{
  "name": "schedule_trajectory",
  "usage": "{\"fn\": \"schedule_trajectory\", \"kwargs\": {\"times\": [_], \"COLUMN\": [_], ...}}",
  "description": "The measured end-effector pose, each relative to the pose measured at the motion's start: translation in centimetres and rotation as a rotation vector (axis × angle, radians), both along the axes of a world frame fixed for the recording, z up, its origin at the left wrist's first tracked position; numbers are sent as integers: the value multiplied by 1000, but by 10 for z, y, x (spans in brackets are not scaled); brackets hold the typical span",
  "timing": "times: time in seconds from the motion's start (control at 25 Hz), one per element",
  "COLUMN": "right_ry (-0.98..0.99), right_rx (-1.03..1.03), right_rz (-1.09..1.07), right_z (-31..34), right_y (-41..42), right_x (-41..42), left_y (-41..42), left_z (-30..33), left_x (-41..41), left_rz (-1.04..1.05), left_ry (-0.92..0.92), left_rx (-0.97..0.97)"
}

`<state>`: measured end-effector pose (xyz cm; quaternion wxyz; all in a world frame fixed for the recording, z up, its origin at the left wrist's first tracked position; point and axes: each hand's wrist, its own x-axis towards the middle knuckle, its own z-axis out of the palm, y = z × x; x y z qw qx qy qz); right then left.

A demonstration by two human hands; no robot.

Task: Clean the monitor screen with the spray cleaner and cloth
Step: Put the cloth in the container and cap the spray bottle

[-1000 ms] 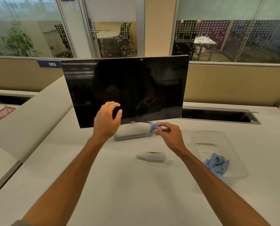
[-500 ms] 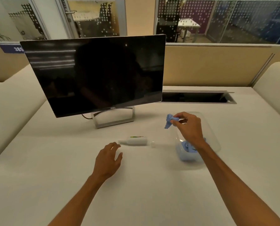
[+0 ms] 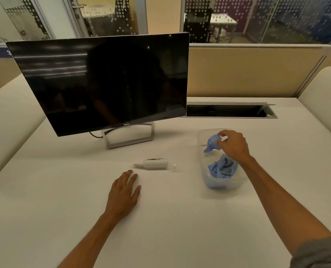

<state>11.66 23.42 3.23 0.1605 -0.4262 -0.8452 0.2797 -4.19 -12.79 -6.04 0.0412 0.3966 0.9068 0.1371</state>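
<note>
Holding a small crumpled blue cloth point(image 3: 212, 142) above the clear plastic tub point(image 3: 201, 138), your right hand point(image 3: 233, 146) pinches it in its fingers point(image 3: 221, 134).

Your left hand point(image 3: 124, 192) lies flat and empty on the white desk point(image 3: 160, 219), fingers spread, near the white spray bottle point(image 3: 155, 163) lying on its side. More blue cloth point(image 3: 221, 169) sits in the tub. The black flat monitor point(image 3: 102, 82) stands behind.

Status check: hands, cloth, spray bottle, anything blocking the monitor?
Left hand flat on desk, empty. Right hand pinching blue cloth over clear tub. Spray bottle lying on its side, untouched. Monitor unobstructed.
</note>
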Motion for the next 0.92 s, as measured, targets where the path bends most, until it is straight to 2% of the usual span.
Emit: {"fn": "schedule_trajectory", "kwargs": {"times": [0.08,0.2,0.4,0.48,0.68,0.92], "right_ry": [-89,31,131,77,-214,-351], "right_rx": [103,124,287,292,292,435], "right_rz": [3,36,411,515,639,706], "right_z": [-1,6,10,0,-27,-47], "right_y": [0,-21,-98,-125,-151,-155], "right_x": [-2,-9,-37,-53,-90,-111], "left_y": [0,0,2,3,7,10], "left_z": [-1,0,3,4,7,10], "left_x": [0,1,0,-1,-6,-10], "left_rz": [3,10,26,37,20,18], "left_ry": [-8,-23,-60,-74,-70,-60], "left_rx": [-5,-13,-12,-10,-3,43]}}
